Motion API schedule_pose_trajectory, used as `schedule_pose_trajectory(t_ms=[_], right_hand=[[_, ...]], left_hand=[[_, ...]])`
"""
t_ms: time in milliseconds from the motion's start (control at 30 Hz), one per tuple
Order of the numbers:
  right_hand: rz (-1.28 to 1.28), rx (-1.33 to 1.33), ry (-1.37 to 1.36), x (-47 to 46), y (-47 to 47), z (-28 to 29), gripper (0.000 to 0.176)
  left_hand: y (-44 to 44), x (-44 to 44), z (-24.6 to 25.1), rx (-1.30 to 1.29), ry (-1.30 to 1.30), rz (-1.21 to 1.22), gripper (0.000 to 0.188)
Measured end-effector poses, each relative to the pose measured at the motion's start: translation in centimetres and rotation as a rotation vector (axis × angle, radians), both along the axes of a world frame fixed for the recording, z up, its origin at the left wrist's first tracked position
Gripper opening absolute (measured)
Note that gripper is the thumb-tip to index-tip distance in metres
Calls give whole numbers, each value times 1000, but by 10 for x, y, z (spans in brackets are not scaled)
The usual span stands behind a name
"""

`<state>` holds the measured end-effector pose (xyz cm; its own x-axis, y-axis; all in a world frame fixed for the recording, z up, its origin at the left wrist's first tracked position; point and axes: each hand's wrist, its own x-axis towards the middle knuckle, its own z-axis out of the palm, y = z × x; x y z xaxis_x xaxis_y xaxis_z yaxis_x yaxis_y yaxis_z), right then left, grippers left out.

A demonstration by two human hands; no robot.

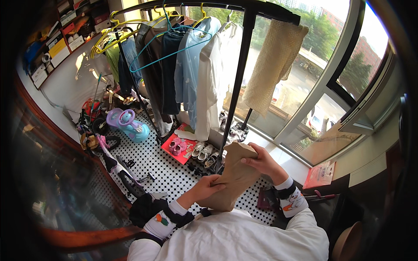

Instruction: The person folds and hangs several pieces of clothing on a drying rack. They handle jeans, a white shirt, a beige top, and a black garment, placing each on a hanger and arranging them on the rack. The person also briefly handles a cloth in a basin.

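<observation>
A tan cloth garment (233,177) hangs between my two hands in front of my chest. My left hand (204,189) pinches its left edge, thumb on top. Higher up, my right hand (266,163) grips its upper right edge. The cloth is creased, and I cannot tell what kind of garment it is. Beyond it stands a black clothes rack (240,75) with a light blue top (196,58), a white long-sleeved shirt (210,78) and dark trousers (173,71) on hangers. A bare teal hanger (169,58) is at the front of the rail.
A beige textured cloth (276,65) drapes over the rack's right end. Shoes (204,151) and a red box (173,156) sit at its base. Left are a child's bicycle (114,163) and a purple-and-blue ride-on toy (129,125). Windows (294,127) line the right; a wooden rail (91,238) is lower left.
</observation>
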<state>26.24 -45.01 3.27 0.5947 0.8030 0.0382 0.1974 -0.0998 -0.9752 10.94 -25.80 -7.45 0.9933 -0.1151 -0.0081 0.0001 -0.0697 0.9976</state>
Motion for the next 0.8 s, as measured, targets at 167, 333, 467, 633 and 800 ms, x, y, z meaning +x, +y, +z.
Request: schedule_pose_trajectory(t_ms=[167, 333, 467, 633, 800], right_hand=[[-277, -54, -436, -7, -10, -13, 28], [-795, -187, -1103, 1, -27, -31, 29], [-569, -240, -696, -14, -27, -56, 28], [-14, -231, -501, -57, 25, -83, 31], [143, -73, -70, -73, 77, -85, 35]], left_hand=[[-32, 39, 10, 12, 7, -329, 37], [-44, 38, -8, -148, 74, -337, 40], [-28, 21, -28, -274, 99, -165, 49], [6, -4, -36, -166, 235, -99, 62], [33, -59, -36, -537, 207, 129, 60]])
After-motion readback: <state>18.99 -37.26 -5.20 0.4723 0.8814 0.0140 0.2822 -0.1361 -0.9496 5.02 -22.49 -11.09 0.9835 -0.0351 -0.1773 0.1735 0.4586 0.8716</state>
